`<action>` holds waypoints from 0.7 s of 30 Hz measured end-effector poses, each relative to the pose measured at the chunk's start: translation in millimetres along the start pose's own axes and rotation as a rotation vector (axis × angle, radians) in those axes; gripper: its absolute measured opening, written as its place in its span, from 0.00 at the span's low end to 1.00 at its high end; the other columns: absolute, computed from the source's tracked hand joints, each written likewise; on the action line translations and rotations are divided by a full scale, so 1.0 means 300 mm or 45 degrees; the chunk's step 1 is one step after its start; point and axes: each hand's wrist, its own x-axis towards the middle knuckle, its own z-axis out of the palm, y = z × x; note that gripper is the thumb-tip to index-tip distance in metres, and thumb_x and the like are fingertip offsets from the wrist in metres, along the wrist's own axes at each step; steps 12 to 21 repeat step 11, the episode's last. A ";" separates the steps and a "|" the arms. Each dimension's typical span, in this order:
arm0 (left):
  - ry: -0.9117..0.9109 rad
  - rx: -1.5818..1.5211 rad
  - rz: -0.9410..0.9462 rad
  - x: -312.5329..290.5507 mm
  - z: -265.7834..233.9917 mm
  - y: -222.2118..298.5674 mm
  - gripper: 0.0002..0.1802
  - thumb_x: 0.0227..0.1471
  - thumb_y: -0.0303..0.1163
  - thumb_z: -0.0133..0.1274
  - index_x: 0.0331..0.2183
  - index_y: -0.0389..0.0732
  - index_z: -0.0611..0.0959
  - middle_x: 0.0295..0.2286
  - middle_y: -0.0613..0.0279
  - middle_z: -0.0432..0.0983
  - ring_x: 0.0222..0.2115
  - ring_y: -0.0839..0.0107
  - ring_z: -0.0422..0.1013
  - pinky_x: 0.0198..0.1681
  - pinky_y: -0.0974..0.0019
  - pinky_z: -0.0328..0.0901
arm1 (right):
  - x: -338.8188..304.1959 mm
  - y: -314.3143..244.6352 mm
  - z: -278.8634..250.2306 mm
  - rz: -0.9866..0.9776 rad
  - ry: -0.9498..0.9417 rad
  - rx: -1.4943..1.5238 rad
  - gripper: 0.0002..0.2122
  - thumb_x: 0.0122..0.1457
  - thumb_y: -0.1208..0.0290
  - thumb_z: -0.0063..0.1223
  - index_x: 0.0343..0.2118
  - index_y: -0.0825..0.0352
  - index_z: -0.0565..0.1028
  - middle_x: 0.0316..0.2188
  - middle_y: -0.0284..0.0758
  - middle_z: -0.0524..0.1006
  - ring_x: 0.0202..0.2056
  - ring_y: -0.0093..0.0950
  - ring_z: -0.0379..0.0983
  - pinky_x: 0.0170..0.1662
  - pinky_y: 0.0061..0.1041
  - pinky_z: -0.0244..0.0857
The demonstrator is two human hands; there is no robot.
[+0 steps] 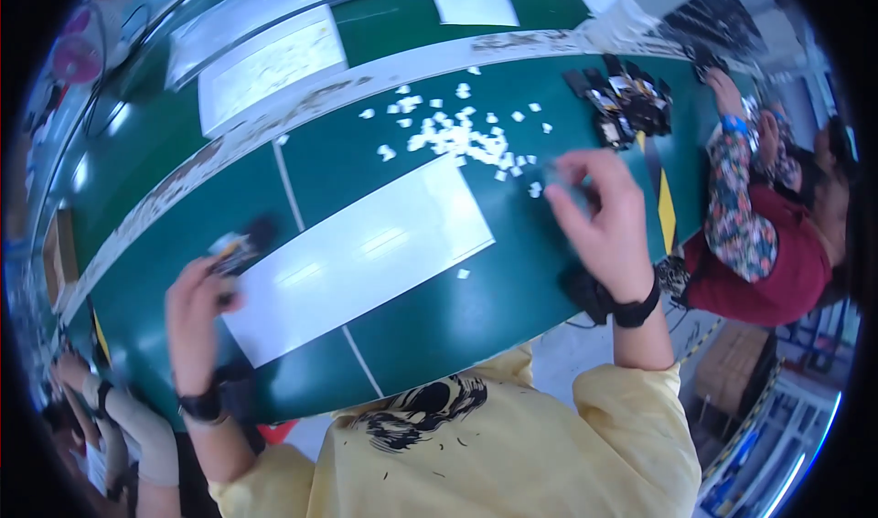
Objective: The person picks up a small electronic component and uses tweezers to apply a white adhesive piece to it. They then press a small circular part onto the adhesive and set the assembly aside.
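My left hand (194,309) is closed around a small black electronic part (245,248) with a silvery, partly orange area. Motion blurs it, so its exact kind is unclear. This hand is just off the left end of a long white sheet (357,257) lying on the green table. To the right, my right hand (599,212) hovers above the table with thumb and forefinger apart and curved. I make out nothing held there, though the fingertips are blurred. Many small white pieces (462,138) lie scattered beyond the sheet, some close to these fingertips.
A pile of black electronic parts (625,102) sits at the far right. One white piece (464,274) lies on the near side of the sheet. Another person's hand (725,91) reaches onto the table at right. A worn white ledge (366,84) crosses behind.
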 end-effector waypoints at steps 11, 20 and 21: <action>0.695 0.816 0.177 -0.107 -0.443 -0.267 0.24 0.54 0.36 0.45 0.50 0.36 0.67 0.45 0.55 0.64 0.44 0.64 0.63 0.46 0.70 0.57 | 0.166 0.185 -0.090 0.064 0.102 -0.866 0.09 0.43 0.72 0.53 0.29 0.68 0.71 0.27 0.36 0.70 0.27 0.34 0.71 0.30 0.31 0.65; 0.695 0.816 0.177 -0.107 -0.443 -0.267 0.24 0.54 0.36 0.45 0.50 0.36 0.67 0.45 0.55 0.64 0.44 0.64 0.63 0.46 0.70 0.57 | 0.166 0.185 -0.090 0.064 0.102 -0.866 0.09 0.43 0.72 0.53 0.29 0.68 0.71 0.27 0.36 0.70 0.27 0.34 0.71 0.30 0.31 0.65; 0.695 0.816 0.177 -0.107 -0.443 -0.267 0.24 0.54 0.36 0.45 0.50 0.36 0.67 0.45 0.55 0.64 0.44 0.64 0.63 0.46 0.70 0.57 | 0.166 0.185 -0.090 0.064 0.102 -0.866 0.09 0.43 0.72 0.53 0.29 0.68 0.71 0.27 0.36 0.70 0.27 0.34 0.71 0.30 0.31 0.65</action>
